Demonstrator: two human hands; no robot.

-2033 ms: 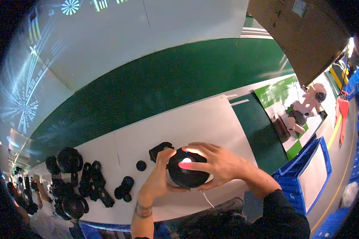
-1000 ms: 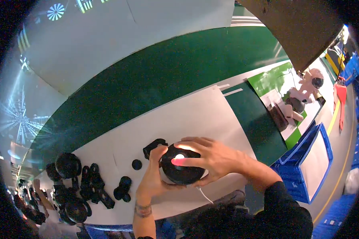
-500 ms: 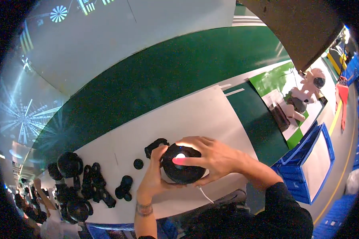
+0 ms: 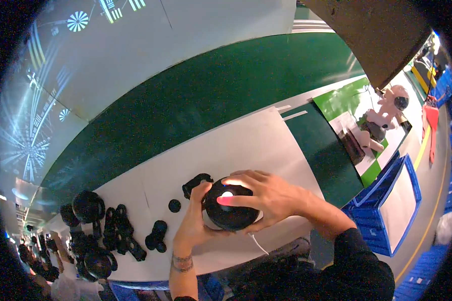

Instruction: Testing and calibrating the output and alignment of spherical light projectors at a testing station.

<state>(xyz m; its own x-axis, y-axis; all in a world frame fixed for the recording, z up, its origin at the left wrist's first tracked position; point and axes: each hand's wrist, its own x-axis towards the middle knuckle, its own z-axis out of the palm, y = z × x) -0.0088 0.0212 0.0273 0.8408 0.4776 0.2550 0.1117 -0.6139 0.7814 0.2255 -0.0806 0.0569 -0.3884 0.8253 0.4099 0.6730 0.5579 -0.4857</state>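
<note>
Both my hands hold a black ball-shaped projector light (image 4: 231,215) over the white work surface. My left hand (image 4: 192,220) wraps its left and near side. My right hand (image 4: 273,196) grips it from the right, with one finger lying across the top beside the bright lens; that fingertip glows pink-red. A white cable (image 4: 258,245) hangs below the ball. Just beyond my left hand lies a black molded part (image 4: 196,185), and to its left a small black round piece (image 4: 174,205). Another black part with rounded ends (image 4: 157,237) rests further left.
Several black round shells and limb-like parts (image 4: 89,206) crowd the table's left end. A white figure (image 4: 386,113) lies on a green-and-white sheet at right, above a blue crate (image 4: 381,215). Light patterns (image 4: 32,150) shine on the pale panel. Another person is at far left.
The projected light patterns on the panel have shifted and spread. My hands and the ball have barely moved.
</note>
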